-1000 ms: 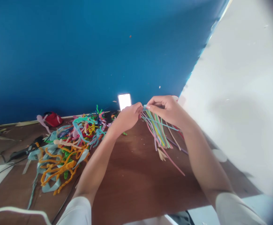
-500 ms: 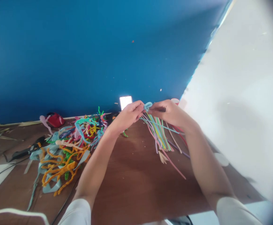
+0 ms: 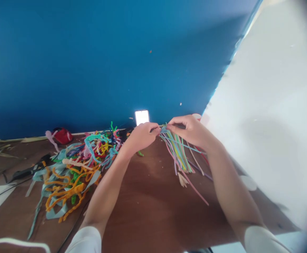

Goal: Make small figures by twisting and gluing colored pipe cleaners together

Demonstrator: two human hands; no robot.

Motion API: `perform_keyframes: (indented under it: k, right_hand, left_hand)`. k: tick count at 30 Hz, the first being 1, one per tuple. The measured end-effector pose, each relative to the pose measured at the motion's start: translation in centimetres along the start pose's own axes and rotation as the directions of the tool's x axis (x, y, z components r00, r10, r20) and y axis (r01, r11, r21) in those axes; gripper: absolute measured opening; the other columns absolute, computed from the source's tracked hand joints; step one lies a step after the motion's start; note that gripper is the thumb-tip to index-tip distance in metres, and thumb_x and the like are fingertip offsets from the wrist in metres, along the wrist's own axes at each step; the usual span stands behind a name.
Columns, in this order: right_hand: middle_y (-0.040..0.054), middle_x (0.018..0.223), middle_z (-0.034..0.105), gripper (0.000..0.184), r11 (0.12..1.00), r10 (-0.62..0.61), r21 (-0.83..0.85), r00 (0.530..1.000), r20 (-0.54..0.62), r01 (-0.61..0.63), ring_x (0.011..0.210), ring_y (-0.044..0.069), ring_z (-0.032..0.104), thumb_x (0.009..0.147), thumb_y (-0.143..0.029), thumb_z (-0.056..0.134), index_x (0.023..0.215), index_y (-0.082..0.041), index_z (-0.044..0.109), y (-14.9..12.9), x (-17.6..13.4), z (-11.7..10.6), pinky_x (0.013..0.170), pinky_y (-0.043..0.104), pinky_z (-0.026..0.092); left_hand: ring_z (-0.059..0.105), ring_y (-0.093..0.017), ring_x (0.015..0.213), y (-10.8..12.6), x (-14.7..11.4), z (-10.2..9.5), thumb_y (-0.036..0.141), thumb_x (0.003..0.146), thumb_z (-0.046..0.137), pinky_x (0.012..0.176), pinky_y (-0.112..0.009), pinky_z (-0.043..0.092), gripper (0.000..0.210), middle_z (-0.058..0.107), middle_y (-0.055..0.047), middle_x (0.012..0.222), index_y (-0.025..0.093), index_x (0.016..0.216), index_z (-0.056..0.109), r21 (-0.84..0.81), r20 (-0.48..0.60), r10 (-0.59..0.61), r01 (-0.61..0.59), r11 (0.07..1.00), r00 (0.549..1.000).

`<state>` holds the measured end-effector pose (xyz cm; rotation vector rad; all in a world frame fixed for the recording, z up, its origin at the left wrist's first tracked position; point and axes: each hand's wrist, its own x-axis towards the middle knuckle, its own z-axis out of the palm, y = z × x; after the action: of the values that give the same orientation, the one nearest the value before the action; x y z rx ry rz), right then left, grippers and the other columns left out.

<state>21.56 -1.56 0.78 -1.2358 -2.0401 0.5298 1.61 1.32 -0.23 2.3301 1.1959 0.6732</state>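
Note:
A light blue pipe cleaner [image 3: 163, 130], bent at its middle, is pinched between my two hands. The fingertips of my left hand [image 3: 145, 136] close on its left side. My right hand [image 3: 190, 129] grips it from the right with thumb and forefinger. One straight light blue end slants off to the right, under the right palm. Just below lies a fan of straight pastel pipe cleaners [image 3: 180, 154] in pink, yellow, green and lilac. The exact shape of the bent part is blurred and partly behind the fingers.
On the left is a tangled heap of coloured pipe cleaners [image 3: 97, 147], with orange ones [image 3: 66, 189] in front. A phone [image 3: 142, 117] with a bright screen leans on the blue wall [image 3: 103, 70]. A black tool [image 3: 28, 171] and a red item [image 3: 63, 136] lie farther left.
Both hands have come down slightly. The light blue loop that stood up between the fingertips now sits lower and looks flatter.

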Motion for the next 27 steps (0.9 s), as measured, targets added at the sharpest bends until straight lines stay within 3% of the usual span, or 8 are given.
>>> perform_keyframes:
  k: [5,8,12,16,18,21,24,27]
  right_hand:
    - [0.0018,0.071,0.063,0.029,0.997,-0.04,-0.067,0.999,0.01,0.041,0.064,0.014,0.048,0.093,-0.038,0.053,0.081,-0.018,0.07,-1.3,-0.8,0.6,0.06,0.03,0.031]
    - [0.0005,0.065,0.058,0.032,0.999,0.002,-0.036,1.0,0.009,-0.002,0.061,0.013,0.044,0.092,-0.041,0.054,0.079,-0.017,0.07,-1.1,-0.8,0.6,0.057,0.029,0.029]
    - [-0.0012,0.063,0.052,0.036,0.994,0.067,0.085,0.995,0.072,-0.073,0.058,0.012,0.041,0.088,-0.048,0.059,0.071,-0.017,0.066,-0.2,-0.4,0.1,0.055,0.029,0.028]
    - [-0.0024,0.058,0.045,0.043,0.983,0.08,0.156,0.992,0.094,-0.094,0.056,0.01,0.036,0.083,-0.054,0.064,0.061,-0.017,0.06,0.5,0.0,-0.5,0.055,0.028,0.027]
    - [-0.0013,0.061,0.051,0.04,0.979,0.078,0.18,0.99,0.117,-0.098,0.058,0.011,0.039,0.08,-0.054,0.067,0.065,-0.017,0.065,0.8,0.2,-0.7,0.055,0.028,0.029]
    - [0.0009,0.067,0.059,0.035,0.984,0.068,0.155,0.99,0.12,-0.087,0.063,0.013,0.046,0.079,-0.052,0.069,0.073,-0.017,0.072,1.3,0.5,-0.8,0.059,0.029,0.033]
    - [0.0011,0.069,0.062,0.029,0.996,0.052,0.072,0.996,0.069,-0.057,0.066,0.014,0.05,0.084,-0.045,0.065,0.077,-0.018,0.073,1.3,0.6,-0.7,0.064,0.029,0.035]
    - [0.0004,0.069,0.062,0.026,0.999,0.033,-0.009,0.999,0.024,-0.032,0.066,0.014,0.05,0.089,-0.038,0.059,0.08,-0.019,0.073,0.8,0.4,-0.5,0.064,0.029,0.035]
  left_hand:
    - [0.034,-0.01,0.06,0.1,0.2,-0.1,0.03,0.094,0.044,0.059,-0.028,0.022,0.031,0.039,0.004,0.06,0.017,0.065,0.045,-0.081,-0.098,-0.042,0.034,0.996,0.994]
    - [0.032,-0.009,0.057,0.5,0.0,-0.3,0.036,0.094,0.046,0.056,-0.027,0.023,0.032,0.036,0.004,0.059,0.018,0.068,0.046,-0.281,-0.106,-0.051,0.019,0.959,0.993]
    - [0.025,-0.007,0.052,1.2,-0.5,-0.8,0.042,0.094,0.05,0.052,-0.025,0.02,0.035,0.03,0.006,0.058,0.019,0.068,0.041,-0.607,0.003,-0.046,0.038,0.794,0.999]
    - [0.024,-0.006,0.052,0.8,-0.8,-1.3,0.044,0.092,0.054,0.049,-0.025,0.015,0.031,0.032,0.005,0.061,0.017,0.076,0.051,-0.703,0.186,0.056,0.093,0.706,0.981]
    - [0.024,-0.007,0.051,0.5,-0.9,-1.5,0.046,0.093,0.053,0.049,-0.025,0.015,0.032,0.032,0.005,0.061,0.017,0.08,0.056,-0.681,0.282,0.117,0.113,0.723,0.952]
    - [0.031,-0.008,0.054,0.2,-0.9,-1.5,0.043,0.094,0.05,0.051,-0.024,0.021,0.031,0.037,0.004,0.061,0.017,0.078,0.057,-0.515,0.322,0.119,0.068,0.854,0.939]
    - [0.041,-0.009,0.06,0.3,-0.6,-1.0,0.034,0.094,0.047,0.058,-0.026,0.027,0.03,0.048,0.002,0.064,0.017,0.071,0.055,-0.213,0.228,0.039,0.011,0.977,0.973]
    - [0.042,-0.011,0.062,0.2,-0.2,-0.4,0.031,0.094,0.044,0.061,-0.028,0.026,0.03,0.052,0.001,0.064,0.017,0.069,0.055,0.002,0.097,-0.029,0.029,1.0,0.995]
